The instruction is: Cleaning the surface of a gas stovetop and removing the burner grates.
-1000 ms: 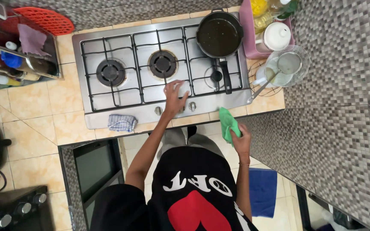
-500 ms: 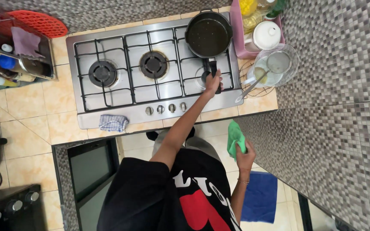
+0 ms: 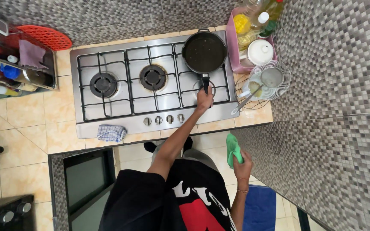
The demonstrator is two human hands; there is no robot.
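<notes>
While the big steel stove (image 3: 108,124) takes up most of the tiled tabletop (image 3: 26,115), the action is all at its right end. That's where the black frying pan (image 3: 204,52) sits, on the far right burner grate. Its handle (image 3: 205,82) runs straight back toward the person, so the pan's long axis points from the back wall to the front edge. The left hand (image 3: 204,99) is reached across and curled around the near end of that handle, with the pan body lying directly beyond the knuckles. The right hand (image 3: 241,164) is well away, down off the tabletop by the hip, closed around a bunched green cloth (image 3: 233,149). So the left is the one actually on the pan.

Smaller stuff: a pink tray (image 3: 234,55) of bottles and a white lidded jar (image 3: 260,52) just right of the pan, a wire strainer (image 3: 268,79) near it, and a checked rag (image 3: 111,132) on the stove's front lip.

Hard to tell: the fingers hide most of the handle, so I can't say how tight the grip is or whether the pan is lifted off the grate. Pan contents just look dark.
</notes>
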